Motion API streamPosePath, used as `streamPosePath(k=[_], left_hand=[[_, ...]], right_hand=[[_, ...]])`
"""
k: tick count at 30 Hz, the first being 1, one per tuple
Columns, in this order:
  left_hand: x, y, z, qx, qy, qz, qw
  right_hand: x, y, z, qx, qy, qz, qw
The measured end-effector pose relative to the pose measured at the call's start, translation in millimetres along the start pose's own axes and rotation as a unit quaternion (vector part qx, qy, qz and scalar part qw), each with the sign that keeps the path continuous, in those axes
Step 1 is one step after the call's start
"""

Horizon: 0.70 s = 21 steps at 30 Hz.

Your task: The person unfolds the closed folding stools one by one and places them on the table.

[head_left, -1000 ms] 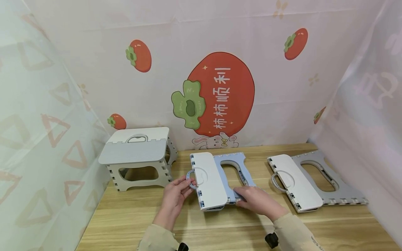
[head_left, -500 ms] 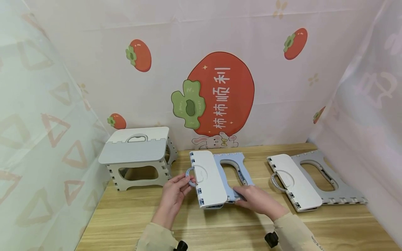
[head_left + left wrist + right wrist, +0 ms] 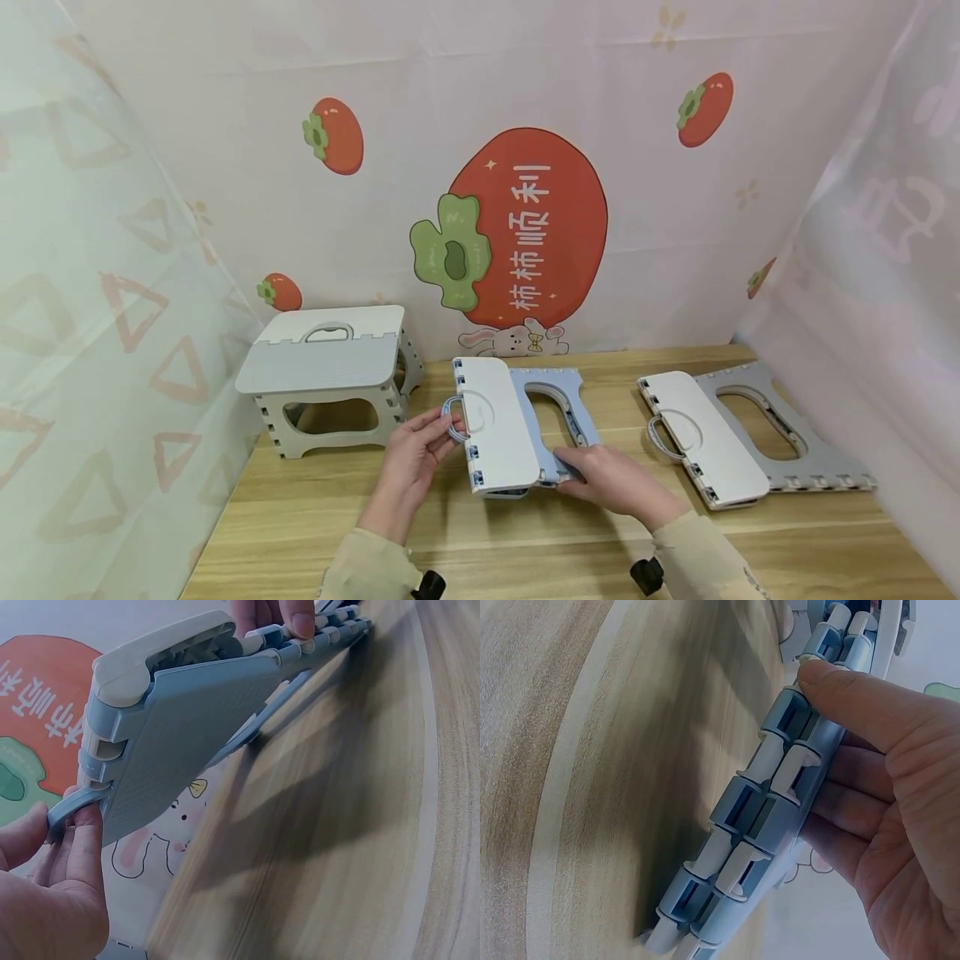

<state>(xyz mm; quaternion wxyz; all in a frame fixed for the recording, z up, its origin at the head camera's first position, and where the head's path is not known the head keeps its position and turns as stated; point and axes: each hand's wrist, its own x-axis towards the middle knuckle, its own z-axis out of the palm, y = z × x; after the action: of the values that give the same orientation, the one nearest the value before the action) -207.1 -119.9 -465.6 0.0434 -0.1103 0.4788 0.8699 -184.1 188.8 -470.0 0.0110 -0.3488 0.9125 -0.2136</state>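
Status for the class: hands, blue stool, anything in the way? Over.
Left hand pinches handle; right hand grips near edge. Blue stool tilted, handle side off table. Opened stool left, folded grey stool right, both apart.

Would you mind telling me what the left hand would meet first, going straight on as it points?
The left hand would likely meet the white panel beyond the handle it grips, though depth is unclear.

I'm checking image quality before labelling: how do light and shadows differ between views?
Head: bright, with soft shadow below the blue-and-white stool; left wrist: dimmer, dark shadows across the wooden table; right wrist: also dim, shadow band beside the stool.
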Motion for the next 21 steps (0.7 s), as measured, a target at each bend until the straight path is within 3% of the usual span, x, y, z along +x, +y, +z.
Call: streamPosePath(k=[11, 21], left_hand=[[1.4, 4.8, 3.8, -0.011, 0.011, -0.002, 0.9999], [0.7, 12.4, 7.7, 0.006, 0.001, 0.005, 1.0000]], right_hand=[[-1, -1, 1, 0.000, 0.005, -0.006, 1.000], [1, -3, 1, -0.001, 0.019, -0.018, 1.000]])
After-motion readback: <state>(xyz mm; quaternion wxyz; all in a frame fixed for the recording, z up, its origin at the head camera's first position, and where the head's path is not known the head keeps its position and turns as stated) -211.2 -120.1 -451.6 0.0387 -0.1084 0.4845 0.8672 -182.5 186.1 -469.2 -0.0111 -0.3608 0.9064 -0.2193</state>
